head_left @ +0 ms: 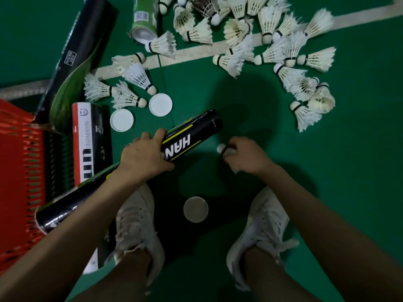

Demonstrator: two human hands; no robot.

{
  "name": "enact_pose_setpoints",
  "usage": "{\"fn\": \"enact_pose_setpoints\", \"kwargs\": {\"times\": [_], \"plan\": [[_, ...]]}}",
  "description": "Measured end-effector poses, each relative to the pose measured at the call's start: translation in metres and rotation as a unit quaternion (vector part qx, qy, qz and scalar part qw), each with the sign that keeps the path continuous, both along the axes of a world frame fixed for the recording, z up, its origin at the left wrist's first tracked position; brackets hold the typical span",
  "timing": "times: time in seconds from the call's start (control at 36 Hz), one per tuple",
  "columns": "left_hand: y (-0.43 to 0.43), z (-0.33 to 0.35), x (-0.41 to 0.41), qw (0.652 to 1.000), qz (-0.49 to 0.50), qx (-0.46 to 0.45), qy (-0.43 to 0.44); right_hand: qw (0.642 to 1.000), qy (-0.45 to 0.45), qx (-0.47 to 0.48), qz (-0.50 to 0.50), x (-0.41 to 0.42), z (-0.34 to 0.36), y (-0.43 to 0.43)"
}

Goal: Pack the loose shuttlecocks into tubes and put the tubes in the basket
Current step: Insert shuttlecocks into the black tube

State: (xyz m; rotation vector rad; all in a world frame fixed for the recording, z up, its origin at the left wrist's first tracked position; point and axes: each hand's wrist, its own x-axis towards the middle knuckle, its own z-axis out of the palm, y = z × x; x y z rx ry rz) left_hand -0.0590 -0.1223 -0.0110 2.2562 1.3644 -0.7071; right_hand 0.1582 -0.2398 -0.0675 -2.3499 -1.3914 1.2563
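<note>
I log: left hand (142, 156) fingers wrapped on black tube (192, 136) | right hand (247, 155) fingers closed around shuttlecock (222, 148) | red basket (17, 162) far left

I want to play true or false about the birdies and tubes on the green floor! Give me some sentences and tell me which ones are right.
1. The left hand holds a black tube. True.
2. The right hand is empty. False: it grips a shuttlecock, its white tip poking out.
3. The basket is blue. False: it is red.
4. Two white lids lie side by side near the black tube. True.
5. All the shuttlecocks are packed away. False: many loose shuttlecocks lie scattered on the floor.
</note>
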Motion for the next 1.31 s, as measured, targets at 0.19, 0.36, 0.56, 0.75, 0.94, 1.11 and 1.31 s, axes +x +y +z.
{"fn": "enact_pose_setpoints", "kwargs": {"times": [0.19, 0.36, 0.56, 0.75, 0.94, 1.11, 1.31], "plan": [[0.015, 0.013, -0.008, 0.998, 0.024, 0.0, -0.052, 0.947, 0.178, 0.137, -0.231, 0.035, 0.029, 0.049], [0.032, 0.017, -0.012, 0.996, -0.009, 0.01, -0.09, 0.956, 0.191, 0.109, -0.192, 0.035, 0.045, 0.085], [0.048, 0.016, 0.002, 0.993, -0.035, 0.018, -0.109, 0.885, 0.309, 0.151, -0.314, 0.018, 0.04, 0.127], [0.075, 0.006, 0.022, 0.993, 0.031, 0.026, -0.107, 0.863, 0.218, 0.202, -0.408, 0.036, 0.025, 0.17], [0.083, -0.004, 0.033, 0.995, 0.047, 0.029, -0.083, 0.917, 0.061, 0.131, -0.372, 0.056, -0.006, 0.186], [0.083, -0.01, 0.028, 0.996, 0.041, 0.029, -0.08, 0.897, 0.079, 0.217, -0.378, 0.05, 0.002, 0.17], [0.077, -0.012, 0.02, 0.994, 0.017, 0.025, -0.105, 0.906, 0.076, 0.308, -0.279, 0.045, 0.031, 0.143]]}}
